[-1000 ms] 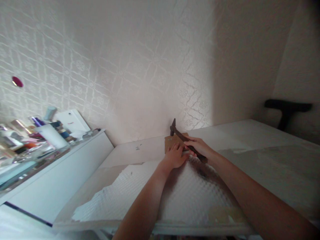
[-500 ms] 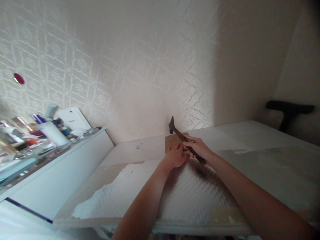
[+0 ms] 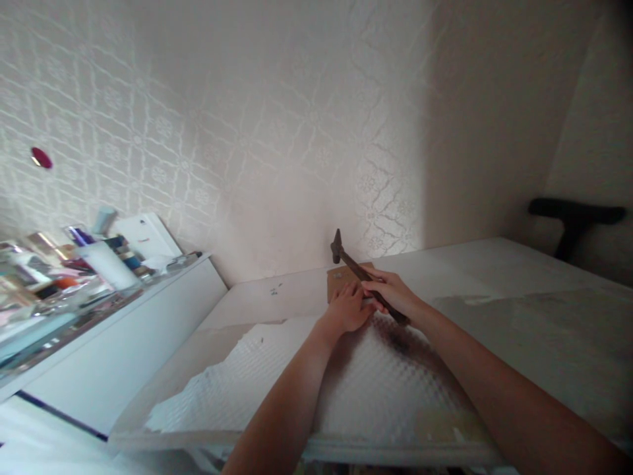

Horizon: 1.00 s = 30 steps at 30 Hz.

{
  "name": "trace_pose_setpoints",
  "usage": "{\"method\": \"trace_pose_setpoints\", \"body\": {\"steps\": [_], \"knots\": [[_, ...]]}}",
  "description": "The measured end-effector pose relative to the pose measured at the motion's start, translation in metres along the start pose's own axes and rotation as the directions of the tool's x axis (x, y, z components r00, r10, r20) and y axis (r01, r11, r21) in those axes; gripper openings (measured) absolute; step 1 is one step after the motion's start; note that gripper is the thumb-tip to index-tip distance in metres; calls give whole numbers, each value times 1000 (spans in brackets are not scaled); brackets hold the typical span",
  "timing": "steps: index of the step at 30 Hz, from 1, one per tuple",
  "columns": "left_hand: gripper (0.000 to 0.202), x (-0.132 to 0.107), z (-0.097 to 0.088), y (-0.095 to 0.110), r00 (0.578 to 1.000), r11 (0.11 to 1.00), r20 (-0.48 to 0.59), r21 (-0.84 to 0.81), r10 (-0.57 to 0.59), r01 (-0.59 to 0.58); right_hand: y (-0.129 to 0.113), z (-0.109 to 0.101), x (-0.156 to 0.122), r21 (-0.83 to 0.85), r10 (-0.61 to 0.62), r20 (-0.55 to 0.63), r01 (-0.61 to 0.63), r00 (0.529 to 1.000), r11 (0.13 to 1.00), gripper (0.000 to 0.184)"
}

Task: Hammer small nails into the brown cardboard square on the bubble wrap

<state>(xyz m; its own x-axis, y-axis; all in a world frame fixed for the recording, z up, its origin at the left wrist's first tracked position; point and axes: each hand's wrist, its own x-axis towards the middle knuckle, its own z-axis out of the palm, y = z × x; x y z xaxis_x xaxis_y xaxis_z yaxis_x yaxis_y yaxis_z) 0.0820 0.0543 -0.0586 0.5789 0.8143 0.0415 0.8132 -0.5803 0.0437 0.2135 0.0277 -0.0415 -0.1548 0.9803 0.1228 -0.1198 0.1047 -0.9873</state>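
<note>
A dark, worn hammer (image 3: 353, 266) slants over a small brown board (image 3: 334, 280). My right hand (image 3: 390, 290) is wrapped around its handle, with the head up and to the left, above the far edge of the board. Flat on the near part of that board lies my left hand (image 3: 347, 309), fingers stretched forward and a little apart. Whether anything small sits under those fingers is hidden. A small greyish mark or bit shows on the board near its top, too small to name.
White textured sheeting (image 3: 222, 382) covers part of the white tabletop (image 3: 459, 267). Several tiny metal-looking pieces (image 3: 275, 290) lie left of the board. A white cabinet (image 3: 123, 343) crowded with bottles and a white box (image 3: 148, 235) stands left. Behind is a patterned wall; a black T-shaped object (image 3: 573, 214) is right.
The hammer head has tipped slightly up and to the left. Both hands keep nearly the same place, and the view has shifted a little.
</note>
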Motion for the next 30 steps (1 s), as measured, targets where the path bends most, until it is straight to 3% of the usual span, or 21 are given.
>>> {"method": "trace_pose_setpoints", "body": {"steps": [4,9,16,30], "knots": [[47,1,2,-1,1000,1000,-11,7,0,0,4,0,0,-71,-8,61,13,998,997,52],[48,1,2,-1,1000,1000,-12,-3,3,-3,0,0,-2,-19,-49,0,49,999,999,54],[47,0,0,0,1000,1000,-3,22,8,-8,3,-1,0,-93,12,45,-7,999,996,52],[46,1,1,0,1000,1000,-14,19,18,-17,3,-1,0,-22,-23,27,24,999,999,54]]}}
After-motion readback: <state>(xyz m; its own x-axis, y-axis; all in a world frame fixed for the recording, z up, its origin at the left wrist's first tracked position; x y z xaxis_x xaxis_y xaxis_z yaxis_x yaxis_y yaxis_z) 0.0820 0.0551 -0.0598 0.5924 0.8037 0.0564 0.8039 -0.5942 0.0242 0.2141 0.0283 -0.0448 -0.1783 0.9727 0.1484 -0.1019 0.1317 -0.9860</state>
